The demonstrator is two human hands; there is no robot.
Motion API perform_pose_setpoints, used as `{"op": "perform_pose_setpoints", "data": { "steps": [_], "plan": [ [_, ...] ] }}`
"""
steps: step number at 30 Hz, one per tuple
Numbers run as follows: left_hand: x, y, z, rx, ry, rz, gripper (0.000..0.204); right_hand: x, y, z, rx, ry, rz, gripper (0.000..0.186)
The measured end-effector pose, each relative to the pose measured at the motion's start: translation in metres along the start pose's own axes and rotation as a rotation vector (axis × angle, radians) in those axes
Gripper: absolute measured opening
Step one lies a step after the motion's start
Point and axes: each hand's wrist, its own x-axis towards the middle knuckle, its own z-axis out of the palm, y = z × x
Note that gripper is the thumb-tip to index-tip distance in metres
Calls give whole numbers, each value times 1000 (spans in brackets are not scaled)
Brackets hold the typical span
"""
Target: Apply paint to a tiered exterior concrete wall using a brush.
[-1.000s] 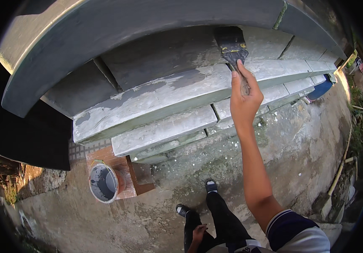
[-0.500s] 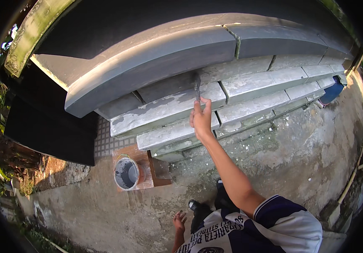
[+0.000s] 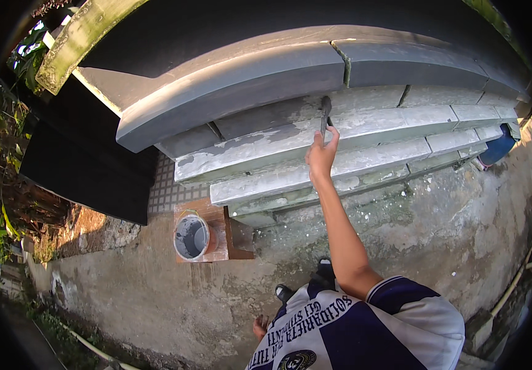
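The wall (image 3: 266,120) beneath the ledge (image 3: 235,92) is being coated grey with a brush (image 3: 326,111) gripped at its face by the right hand (image 3: 321,155), left part apparently done, pale right part seemingly remaining, while the lowered left hand (image 3: 260,325) is being shown too unclearly to judge.

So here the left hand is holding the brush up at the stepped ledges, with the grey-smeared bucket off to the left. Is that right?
Not quite: the head view shows the right hand holding the brush up at the stepped ledges. The left hand is low beside the body. The grey-smeared bucket is indeed off to the left.
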Motion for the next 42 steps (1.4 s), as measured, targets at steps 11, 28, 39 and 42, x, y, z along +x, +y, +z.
{"op": "perform_pose_setpoints", "data": {
  "steps": [11,28,39,42],
  "plan": [
    [31,14,21,54,-91,44,43,-15,6,-16,-403,-609,256,36],
    [4,28,44,-91,-10,-22,37,34,-53,-59,-1125,13,-600,27],
    [7,10,28,30,4,93,39,-19,14,4,-985,-405,-542,32],
    [-14,29,34,-98,60,103,41,14,-25,-32,-1047,-193,-678,31]
  ]
}}
